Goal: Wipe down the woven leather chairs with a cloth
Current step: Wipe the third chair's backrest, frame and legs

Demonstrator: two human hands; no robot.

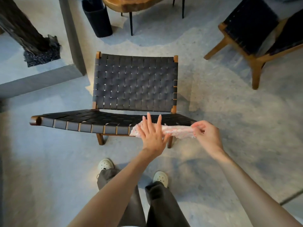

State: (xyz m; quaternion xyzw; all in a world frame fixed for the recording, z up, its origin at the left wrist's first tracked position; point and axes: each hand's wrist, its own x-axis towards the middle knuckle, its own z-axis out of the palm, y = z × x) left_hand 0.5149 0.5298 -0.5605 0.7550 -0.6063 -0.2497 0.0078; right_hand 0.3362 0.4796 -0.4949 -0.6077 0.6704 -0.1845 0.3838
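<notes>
At the front right edge of the woven chair (pixel 114 118), the cloth (pixel 177 131) lies stretched along the seat rim, the left hand (pixel 152 136) pressing it with straight, spread fingers while the right hand (pixel 206 135) pinches its far end.

The woven seat (pixel 91 118) is lying open beyond and to the left of the left hand (pixel 152 135); the cloth (pixel 177 130) is covering its front edge between the hands. The backrest (pixel 134 82) is rising beyond, walling off farther reach. Right of the right hand (pixel 207 134), bare floor (pixel 229 104) is stretching toward a second chair (pixel 250 30), well apart.
</notes>
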